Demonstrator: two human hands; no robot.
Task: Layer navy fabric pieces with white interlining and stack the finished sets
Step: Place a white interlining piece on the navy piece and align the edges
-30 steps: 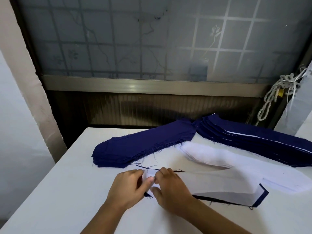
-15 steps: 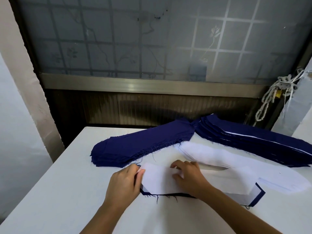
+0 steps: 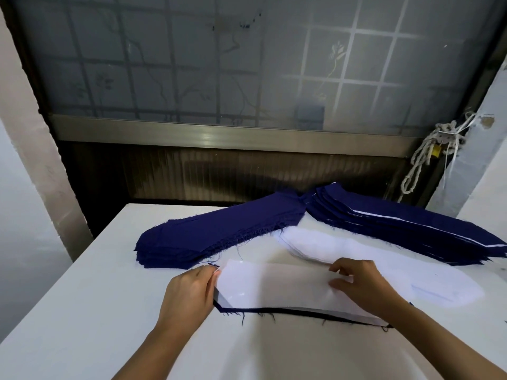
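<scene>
A white interlining piece (image 3: 274, 286) lies flat on a navy fabric piece (image 3: 301, 311), whose dark frayed edge shows along the near side. My left hand (image 3: 189, 292) pinches the left end of this set. My right hand (image 3: 359, 283) presses fingertips on the interlining toward its right part. Behind lie a stack of plain navy pieces (image 3: 219, 234) at the left, a pile of white interlining (image 3: 315, 245) in the middle, and a stack of layered sets (image 3: 411, 226) at the right, with thin white edges showing.
Everything rests on a white table (image 3: 96, 311) set against a dark wall panel below a frosted window. A knotted rope (image 3: 428, 154) hangs at the back right beside a pale pillar. The table's left edge drops off near a white wall.
My right hand slid right along the interlining, away from my left hand, flattening it over the navy piece. My left hand stayed at the left end. The view shifted slightly.
</scene>
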